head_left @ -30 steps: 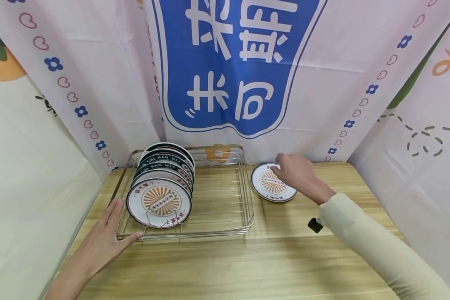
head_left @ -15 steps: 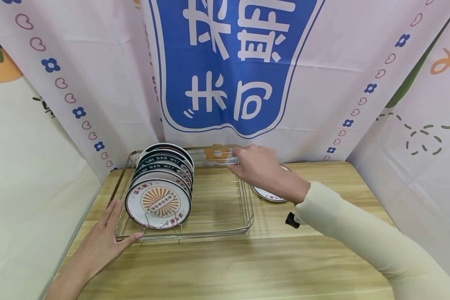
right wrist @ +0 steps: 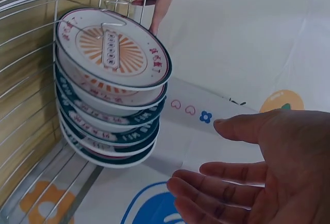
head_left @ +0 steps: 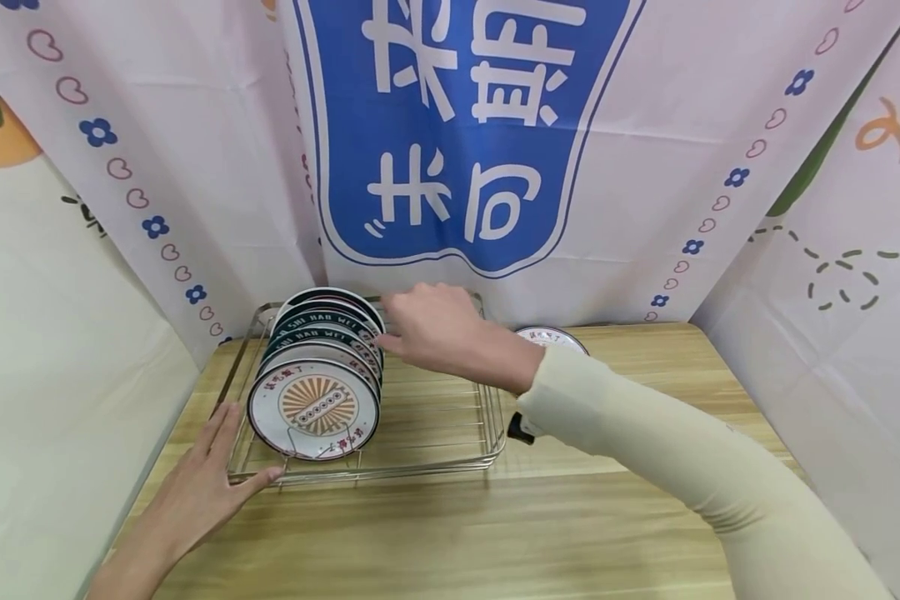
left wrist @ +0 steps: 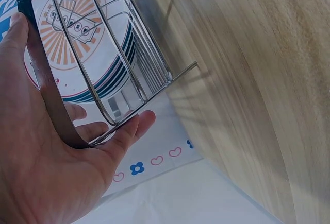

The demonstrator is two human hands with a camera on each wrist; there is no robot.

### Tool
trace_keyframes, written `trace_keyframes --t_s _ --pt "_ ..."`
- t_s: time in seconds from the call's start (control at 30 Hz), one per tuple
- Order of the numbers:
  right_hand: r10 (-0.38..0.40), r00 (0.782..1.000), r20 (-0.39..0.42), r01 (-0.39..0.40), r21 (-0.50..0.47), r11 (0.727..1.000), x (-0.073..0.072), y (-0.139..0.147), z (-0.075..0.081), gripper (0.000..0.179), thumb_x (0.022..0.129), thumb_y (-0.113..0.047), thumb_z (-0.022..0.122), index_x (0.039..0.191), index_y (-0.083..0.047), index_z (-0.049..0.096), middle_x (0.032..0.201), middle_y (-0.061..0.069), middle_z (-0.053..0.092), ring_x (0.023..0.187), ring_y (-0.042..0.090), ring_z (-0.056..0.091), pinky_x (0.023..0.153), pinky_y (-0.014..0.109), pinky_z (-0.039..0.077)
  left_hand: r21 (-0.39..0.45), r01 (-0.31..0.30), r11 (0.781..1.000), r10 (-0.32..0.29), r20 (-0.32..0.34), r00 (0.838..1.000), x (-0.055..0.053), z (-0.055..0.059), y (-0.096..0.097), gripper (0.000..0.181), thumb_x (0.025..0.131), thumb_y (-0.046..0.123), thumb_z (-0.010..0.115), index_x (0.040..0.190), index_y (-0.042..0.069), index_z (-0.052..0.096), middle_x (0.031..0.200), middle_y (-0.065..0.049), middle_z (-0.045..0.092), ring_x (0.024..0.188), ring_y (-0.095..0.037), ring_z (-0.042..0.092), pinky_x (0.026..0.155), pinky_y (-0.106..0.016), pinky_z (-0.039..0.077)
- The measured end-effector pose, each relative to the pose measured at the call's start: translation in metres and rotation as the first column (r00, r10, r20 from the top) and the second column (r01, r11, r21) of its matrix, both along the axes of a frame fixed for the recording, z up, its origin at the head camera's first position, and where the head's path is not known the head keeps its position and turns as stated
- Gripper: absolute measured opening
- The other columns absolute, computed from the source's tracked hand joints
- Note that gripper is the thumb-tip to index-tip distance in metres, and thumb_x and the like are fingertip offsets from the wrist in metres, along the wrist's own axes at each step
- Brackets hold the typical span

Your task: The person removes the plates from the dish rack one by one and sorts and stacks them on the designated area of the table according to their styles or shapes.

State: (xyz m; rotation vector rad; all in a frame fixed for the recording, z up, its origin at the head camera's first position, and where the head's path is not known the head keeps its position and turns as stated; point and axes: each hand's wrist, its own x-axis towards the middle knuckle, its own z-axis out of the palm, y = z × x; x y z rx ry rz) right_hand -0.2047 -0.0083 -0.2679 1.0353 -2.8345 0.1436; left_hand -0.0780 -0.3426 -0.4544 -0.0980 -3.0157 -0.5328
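Several round plates with white faces and dark green undersides stand on edge in a row in the left part of a wire dish rack (head_left: pixel 435 468). The front plate (head_left: pixel 315 410) bears an orange sunburst print. My left hand (head_left: pixel 195 483) grips the rack's front left corner, fingers along the side rail and thumb at the front; the left wrist view shows fingers around the metal rail (left wrist: pixel 49 87). My right hand (head_left: pixel 442 329) reaches over the rack beside the rear plates. In the right wrist view its loosely bent fingers (right wrist: pixel 216 190) hold nothing and are apart from the plates.
Another plate (head_left: pixel 547 335) lies flat on the wooden table (head_left: pixel 570 525) right of the rack, partly hidden by my right arm. The rack's right half shows bare wires. A printed curtain (head_left: pixel 645 167) hangs close behind, with white cloth at both sides.
My right hand has moved left from above the lying plate, across the rack, to the row of standing plates. My left hand has stayed on the rack's corner.
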Motion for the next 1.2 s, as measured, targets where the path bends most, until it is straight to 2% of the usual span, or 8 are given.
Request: trace_keyframes --t_s 0.13,0.37,0.63,0.83,1.0,1.2 --pt "0.034 0.999 0.032 -0.034 -0.006 0.999 0.0 -0.021 -0.006 0.029 0.1 -0.048 0.071 0.093 -0.02 0.068 0.069 -0.004 0.06 0.06 0.014 0.058 0.049 0.033 0.05 0.005 -0.001 1.0 0.001 -0.006 1.0 0.0 -0.001 0.0 0.12 0.093 0.063 0.074 0.17 0.003 0.005 0.173 -0.033 0.008 0.14 -0.07 0.032 0.105 -0.082 0.034" --pt "0.115 0.986 0.118 -0.113 -0.018 0.993 -0.005 -0.05 -0.024 0.027 0.101 -0.041 0.071 0.111 -0.016 0.074 0.075 -0.004 0.063 0.065 0.012 0.062 0.053 0.032 0.052 0.006 -0.01 1.0 0.01 -0.008 1.0 0.004 -0.004 0.0 0.12 0.092 0.063 0.074 0.17 0.003 0.006 0.173 -0.032 0.009 0.141 -0.068 0.033 0.105 -0.082 0.034" --pt "0.172 0.973 0.151 -0.165 -0.054 0.985 -0.008 -0.069 -0.042 0.021 0.1 -0.036 0.074 0.108 -0.016 0.074 0.076 -0.006 0.062 0.068 0.011 0.059 0.057 0.03 0.054 0.005 0.003 1.0 -0.003 -0.008 1.0 0.001 -0.004 0.001 0.12 0.092 0.062 0.074 0.169 0.001 0.005 0.172 -0.035 0.01 0.137 -0.072 0.034 0.103 -0.082 0.035" --pt "0.18 0.974 0.137 -0.173 -0.06 0.983 -0.006 -0.08 -0.056 0.02 0.102 -0.031 0.072 0.115 -0.015 0.073 0.08 -0.007 0.064 0.067 0.009 0.061 0.059 0.029 0.055 0.003 0.002 1.0 -0.002 -0.011 1.0 0.0 -0.002 -0.001 0.121 0.092 0.062 0.075 0.169 0.001 0.004 0.171 -0.036 0.01 0.135 -0.073 0.034 0.103 -0.083 0.035" --pt "0.157 0.974 0.163 -0.15 -0.058 0.987 -0.006 -0.089 -0.068 0.011 0.102 -0.022 0.068 0.11 -0.015 0.072 0.081 -0.006 0.064 0.065 0.01 0.061 0.058 0.027 0.054 0.003 0.002 1.0 -0.002 -0.009 1.0 0.0 -0.002 -0.001 0.119 0.093 0.062 0.074 0.17 0.002 0.005 0.172 -0.034 0.009 0.138 -0.071 0.033 0.103 -0.083 0.034" --pt "0.139 0.974 0.177 -0.14 -0.002 0.99 -0.006 -0.099 -0.079 0.008 0.103 -0.015 0.064 0.109 -0.016 0.069 0.081 -0.005 0.063 0.065 0.01 0.057 0.057 0.026 0.054 0.003 0.006 1.0 -0.006 -0.023 1.0 0.0 -0.003 0.0 0.12 0.092 0.061 0.076 0.17 0.002 0.006 0.171 -0.034 0.012 0.137 -0.071 0.035 0.102 -0.083 0.036"
